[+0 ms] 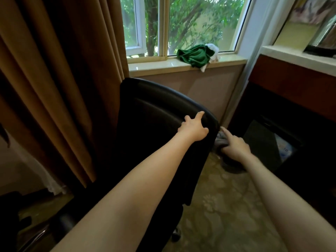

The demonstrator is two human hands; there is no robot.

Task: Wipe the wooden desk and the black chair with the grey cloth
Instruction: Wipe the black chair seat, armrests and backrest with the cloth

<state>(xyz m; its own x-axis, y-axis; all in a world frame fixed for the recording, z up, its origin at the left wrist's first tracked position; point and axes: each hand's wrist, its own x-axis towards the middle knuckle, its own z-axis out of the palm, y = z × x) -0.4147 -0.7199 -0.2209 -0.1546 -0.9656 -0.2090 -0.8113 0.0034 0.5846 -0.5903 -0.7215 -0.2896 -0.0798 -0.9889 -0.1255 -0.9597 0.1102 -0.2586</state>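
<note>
The black chair (145,124) stands in the middle of the head view, its backrest turned toward me. My left hand (193,129) grips the top right edge of the backrest, thumb on the rim and fingers curled over it. My right hand (234,145) holds the grey cloth (221,140) against the chair's right side edge, index finger stretched out along the cloth. Most of the cloth is hidden behind the hand and the chair. The wooden desk (291,82) stands at the right, dark beneath.
Brown curtains (54,79) hang close on the left. A green cloth (195,55) lies on the window sill (163,65) behind the chair. A black bin (261,139) sits under the desk. Patterned carpet (227,206) spreads between chair and desk.
</note>
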